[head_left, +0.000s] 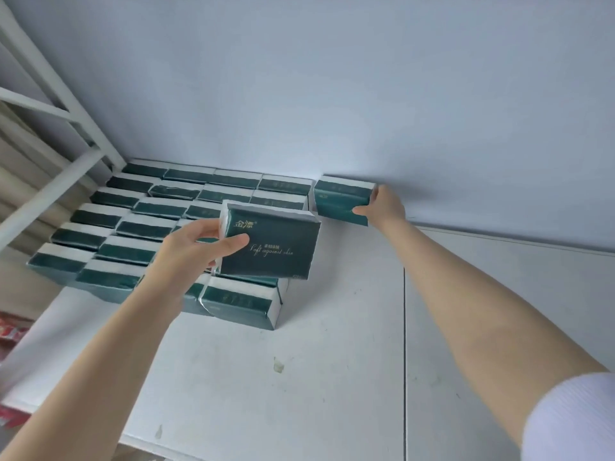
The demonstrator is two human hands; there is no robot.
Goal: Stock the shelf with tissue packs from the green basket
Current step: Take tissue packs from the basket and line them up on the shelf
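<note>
Several dark green tissue packs (156, 207) with white edges stand in rows on the left half of the white shelf (332, 344). My left hand (193, 247) holds one green pack (273, 244) in the air above the front of those rows, its printed face toward me. My right hand (382, 204) grips another green pack (342, 199) that rests on the shelf against the back wall, just right of the rearmost row. The green basket is out of sight.
A pale wall (366, 94) closes the back of the shelf. White metal frame bars (60, 104) rise at the left. A seam (404, 327) divides the shelf board, with bare board to its right. Red packaging (10, 331) shows below at the left edge.
</note>
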